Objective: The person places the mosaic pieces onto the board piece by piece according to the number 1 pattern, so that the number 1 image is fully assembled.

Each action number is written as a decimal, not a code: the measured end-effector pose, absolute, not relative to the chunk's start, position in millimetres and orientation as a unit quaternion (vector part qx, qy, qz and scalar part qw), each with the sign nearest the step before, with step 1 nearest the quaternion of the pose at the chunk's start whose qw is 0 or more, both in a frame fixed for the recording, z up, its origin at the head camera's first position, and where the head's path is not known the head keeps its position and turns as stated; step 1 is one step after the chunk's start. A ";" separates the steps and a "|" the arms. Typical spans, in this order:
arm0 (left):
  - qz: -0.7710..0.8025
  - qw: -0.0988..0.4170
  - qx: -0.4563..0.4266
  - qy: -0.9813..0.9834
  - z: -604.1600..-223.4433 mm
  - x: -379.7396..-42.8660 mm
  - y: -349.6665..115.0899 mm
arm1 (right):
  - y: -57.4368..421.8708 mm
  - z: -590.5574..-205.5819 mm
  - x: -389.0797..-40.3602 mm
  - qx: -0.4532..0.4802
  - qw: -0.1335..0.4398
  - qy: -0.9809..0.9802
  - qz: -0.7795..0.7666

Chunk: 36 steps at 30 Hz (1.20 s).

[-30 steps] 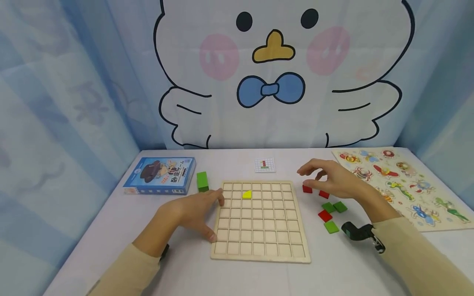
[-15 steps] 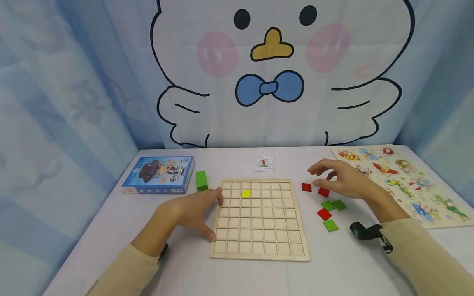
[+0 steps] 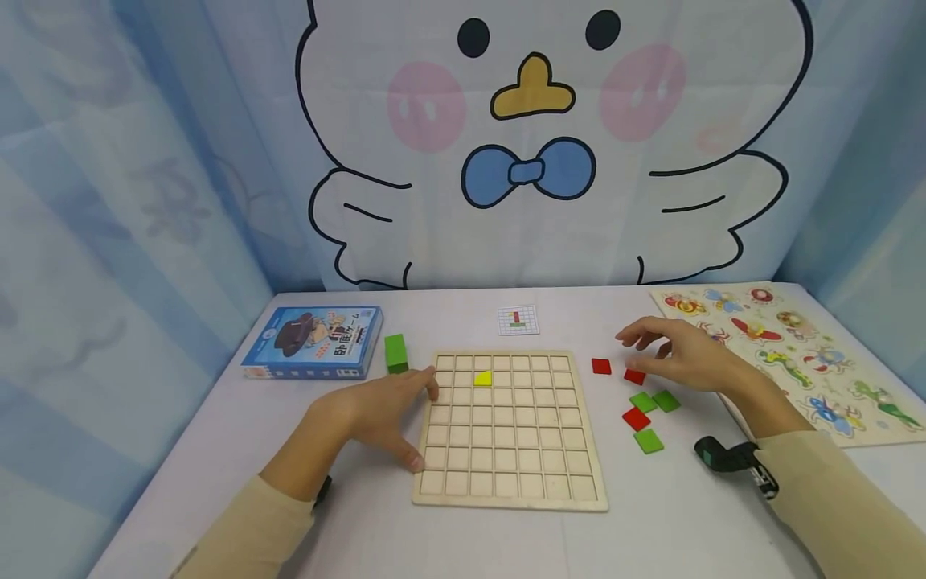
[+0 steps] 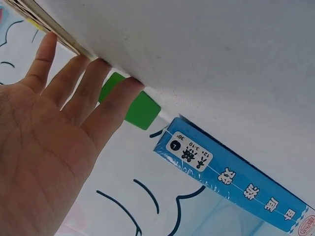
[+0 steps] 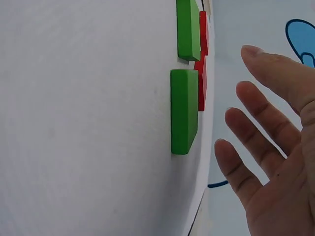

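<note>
My left hand (image 3: 379, 408) rests at the left edge of a wooden grid board (image 3: 514, 482), thumb and fingers spread and touching its rim. One yellow piece (image 3: 482, 378) lies in an upper-left cell of the board. To the right of the board, my right hand (image 3: 683, 354) hovers with loosely bent fingers, its thumb over a red tile (image 3: 634, 376). Nothing shows between its fingers in the right wrist view. Near it lie another red tile (image 3: 601, 367), a third red tile (image 3: 636, 419) and green tiles (image 3: 666, 400), flat on the table.
Behind my left hand stands a green block (image 3: 395, 354) beside a blue game box (image 3: 313, 342). A small pattern card (image 3: 517, 319) lies behind the board. An insect picture board (image 3: 788, 362) covers the right side of the table, partly under my right forearm.
My right hand has moved right and slightly nearer, from above the leftmost red tile to the red tile beside it. My left hand has stayed on the board's edge.
</note>
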<state>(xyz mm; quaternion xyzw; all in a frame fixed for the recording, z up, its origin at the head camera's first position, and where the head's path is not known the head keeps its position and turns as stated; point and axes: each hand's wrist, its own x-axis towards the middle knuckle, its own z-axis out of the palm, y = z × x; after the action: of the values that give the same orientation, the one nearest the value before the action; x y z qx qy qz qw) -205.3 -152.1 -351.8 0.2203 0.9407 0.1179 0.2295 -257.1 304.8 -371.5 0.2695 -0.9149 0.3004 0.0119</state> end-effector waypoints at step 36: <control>0.094 0.230 0.213 0.945 -350.2 -210.8 -141.5 | 307.3 -369.3 -251.5 0.211 -0.074 -0.949 0.222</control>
<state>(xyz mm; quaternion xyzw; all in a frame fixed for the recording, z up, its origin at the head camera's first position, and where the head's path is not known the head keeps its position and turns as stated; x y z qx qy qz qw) -210.8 -141.5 -350.2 0.2134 0.9449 0.0936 0.2299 -251.5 307.3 -369.3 0.2111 -0.9490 0.2222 -0.0736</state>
